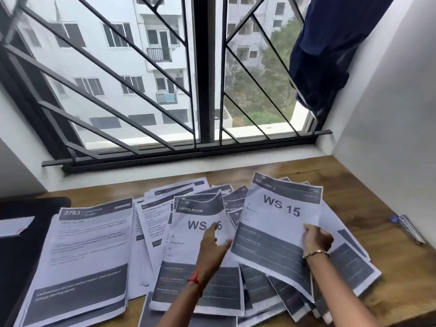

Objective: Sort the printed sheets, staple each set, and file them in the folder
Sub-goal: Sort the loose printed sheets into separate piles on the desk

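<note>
Sorting stage, head view. Printed sheets (254, 286) lie fanned and overlapping across the middle of the desk (391, 289), none visibly stapled; a squared stack (89, 251) sits toward the left edge, beside a dark folder (23, 256).

The right grip (317, 239) pinches the WS 15 sheet (278, 215) at its right margin, thumb on top, lifting it tilted above the fan. The left grip (213, 241) lies flat with fingers extended on the WS 16 sheet (195, 232), holding nothing; that sheet's top right corner curls upward.

A slim metal object (409, 228), possibly the stapler, rests near the right edge.

Handling: the paper is probably light, limp and slippery sheet on sheet; a single leaf likely sags and creases if held by one corner; a mid-margin pinch, with the other palm steadying the pile, seems safest.
</note>
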